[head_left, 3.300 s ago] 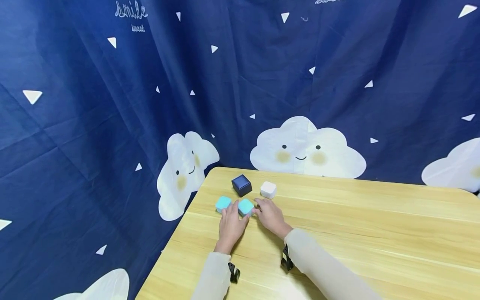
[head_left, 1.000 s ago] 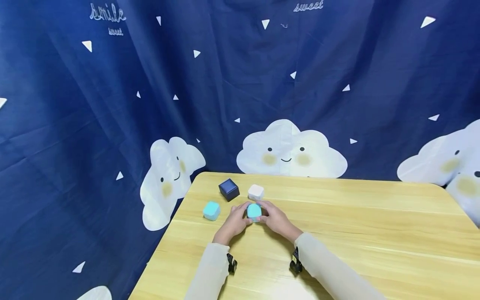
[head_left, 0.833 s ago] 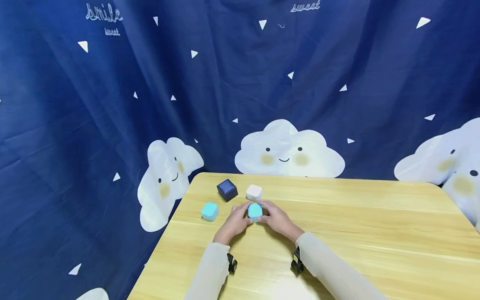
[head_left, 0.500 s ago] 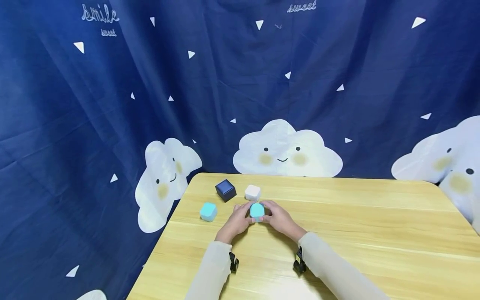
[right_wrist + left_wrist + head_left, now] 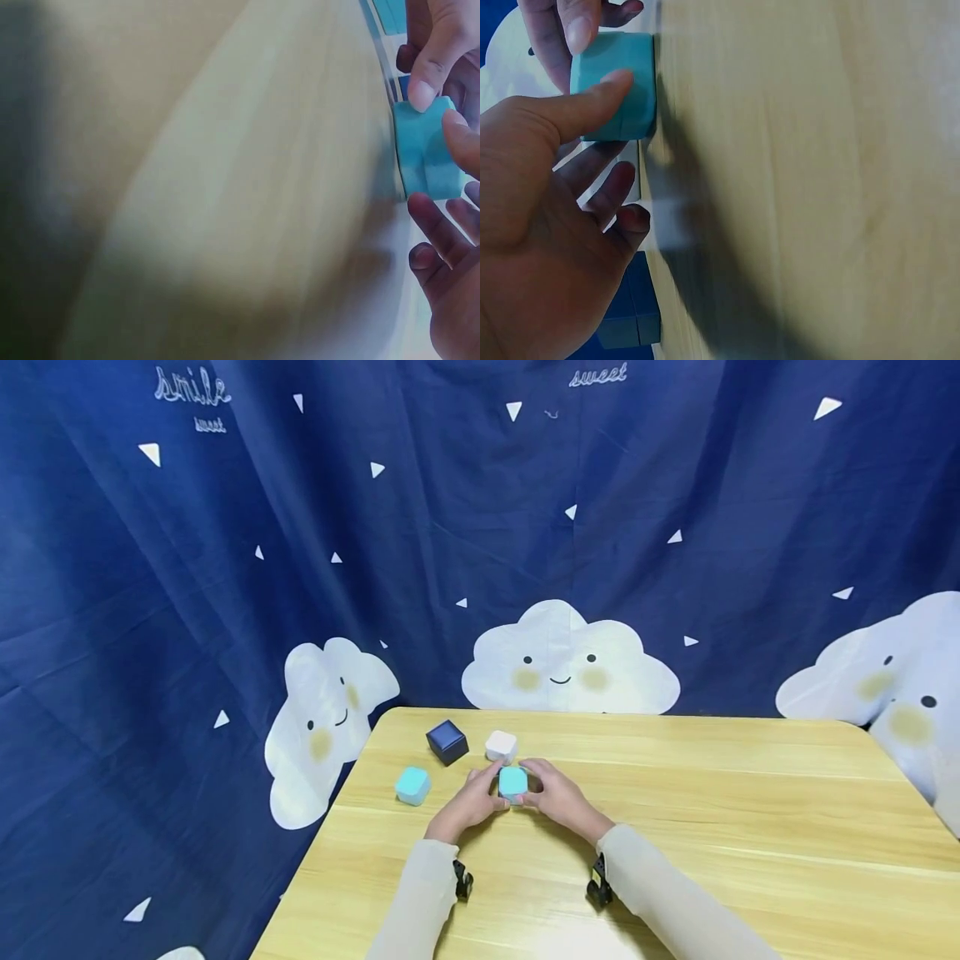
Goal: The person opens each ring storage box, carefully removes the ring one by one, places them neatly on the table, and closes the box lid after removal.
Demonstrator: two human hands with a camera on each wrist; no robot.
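Both hands hold a small turquoise ring box (image 5: 513, 781) with rounded corners, low over the wooden table. My left hand (image 5: 470, 804) has its thumb on the near face, with forefinger at the far left side; its other fingers hang loosely curled in the left wrist view. From the right, my right hand (image 5: 558, 795) pinches the same box between thumb and fingers. A seam runs around the box (image 5: 626, 90) in the left wrist view, and its lid looks shut. Both thumbs lie on the near face of the box (image 5: 421, 150) in the right wrist view.
A second turquoise box (image 5: 412, 786) stands to the left. Behind are a dark blue box (image 5: 447, 743) and a white box (image 5: 501, 746), the white one just beyond the fingertips. The wooden table (image 5: 675, 827) ends at a blue curtain (image 5: 480, 527) with clouds.
Since the earliest frame, the held box has moved right, away from the other turquoise box, and both hands have closed around it. Its top outline, rounded half a second ago, now looks square.
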